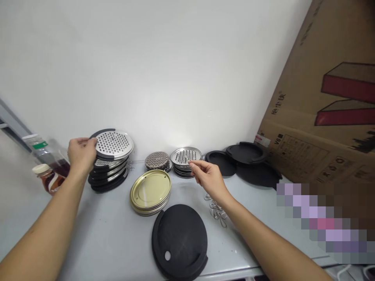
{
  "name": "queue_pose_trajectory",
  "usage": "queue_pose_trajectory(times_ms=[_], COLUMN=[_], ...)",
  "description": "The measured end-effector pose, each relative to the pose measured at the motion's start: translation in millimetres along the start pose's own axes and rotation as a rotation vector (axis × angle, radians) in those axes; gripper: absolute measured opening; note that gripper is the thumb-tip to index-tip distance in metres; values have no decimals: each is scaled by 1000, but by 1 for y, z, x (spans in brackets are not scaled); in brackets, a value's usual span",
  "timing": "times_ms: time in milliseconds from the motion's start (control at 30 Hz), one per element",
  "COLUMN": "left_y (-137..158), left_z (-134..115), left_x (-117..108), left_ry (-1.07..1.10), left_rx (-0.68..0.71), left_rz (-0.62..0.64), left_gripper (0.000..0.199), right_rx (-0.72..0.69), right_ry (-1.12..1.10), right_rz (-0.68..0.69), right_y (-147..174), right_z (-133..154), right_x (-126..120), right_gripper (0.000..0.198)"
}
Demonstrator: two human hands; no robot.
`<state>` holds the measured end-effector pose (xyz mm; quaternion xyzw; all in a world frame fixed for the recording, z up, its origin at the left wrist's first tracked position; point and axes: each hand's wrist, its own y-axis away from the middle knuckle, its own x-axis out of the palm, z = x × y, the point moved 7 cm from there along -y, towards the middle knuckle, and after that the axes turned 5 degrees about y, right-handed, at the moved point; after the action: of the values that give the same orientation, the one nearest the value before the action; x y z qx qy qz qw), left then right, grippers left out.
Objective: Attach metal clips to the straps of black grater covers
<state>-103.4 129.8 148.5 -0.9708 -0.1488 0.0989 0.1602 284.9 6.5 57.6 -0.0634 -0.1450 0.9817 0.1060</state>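
Observation:
My left hand [83,154] is closed on the black rim of a round metal grater disc [114,143], at the top of a stack of similar black-rimmed discs [108,177]. My right hand [208,175] has thumb and forefinger pinched in front of a stack of bare grater discs [184,156]. Whether the fingertips touch that stack or hold something small, I cannot tell. Beside it lies a darker perforated disc [157,160]. Gold-coloured round plates [150,190] are piled nearer to me. A black round base [181,240] with one hole lies in front.
Bent wire clips [217,212] lie scattered under my right forearm. More black round bases [247,153] rest at the back right, by a large cardboard box [310,128]. Bottles [48,177] of dark liquid stand at the left. A white wall [181,70] rises behind.

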Motion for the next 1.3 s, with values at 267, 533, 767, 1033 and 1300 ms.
queue_pose_trajectory(times_ms=[267,533,767,1033,1300], left_y=[121,184,204,205,244], left_z=[-39,-39,-32,-36,-4], left_x=[113,160,141,118,112], left_ry=[311,292,403,391,286], left_rx=[-68,-61,-102,-53,-259], left_rz=[302,426,397,269,353], left_gripper=[52,36,29,27,30], right_rx=[132,309,312,303,222], right_ry=[-331,-375,-434,-367,-561], right_rz=[29,180,375,340,-192], right_y=[-10,-13,-5,-13,-46], right_z=[9,-3,9,6,-17], right_x=[-17,-22,-14,-38,-127], right_gripper=[55,36,31,31,10])
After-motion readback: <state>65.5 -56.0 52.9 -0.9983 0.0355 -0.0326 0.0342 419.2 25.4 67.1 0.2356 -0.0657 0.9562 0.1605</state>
